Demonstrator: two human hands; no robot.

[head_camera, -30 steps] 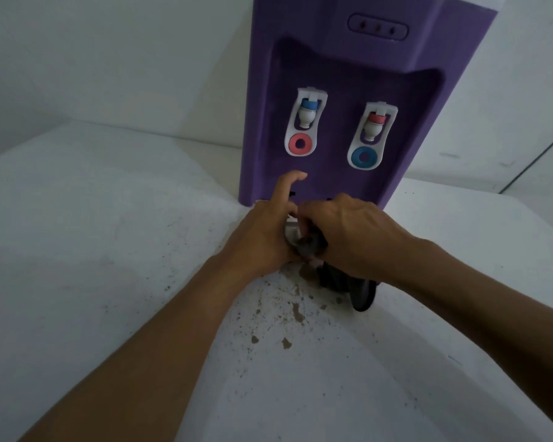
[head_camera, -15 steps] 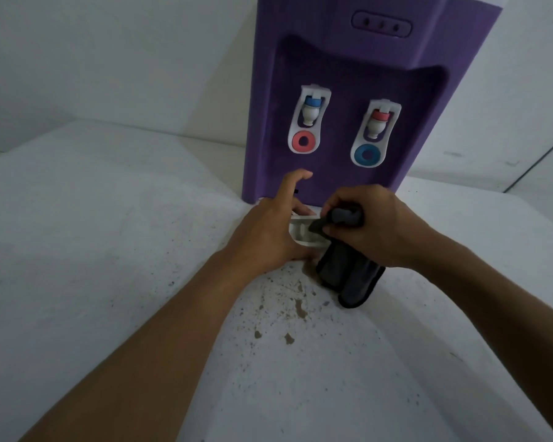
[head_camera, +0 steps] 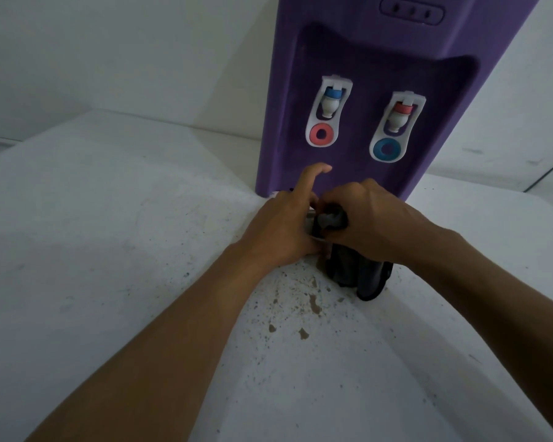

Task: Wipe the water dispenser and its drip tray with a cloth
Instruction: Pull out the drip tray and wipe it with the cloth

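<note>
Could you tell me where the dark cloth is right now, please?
The dark cloth is bunched in the right hand, pressed on the drip tray at the purple dispenser's foot, its tail hanging onto the speckled counter.

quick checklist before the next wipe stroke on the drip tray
1. Right hand has a grip on the cloth: ok.
2. Left hand steadies the tray: ok.
3. Cloth touching the tray: ok.
4. Tray clean: cannot tell, hands cover it.
5. Counter in front clean: not ok, brown stains.
6. Dispenser upright: ok.
</note>
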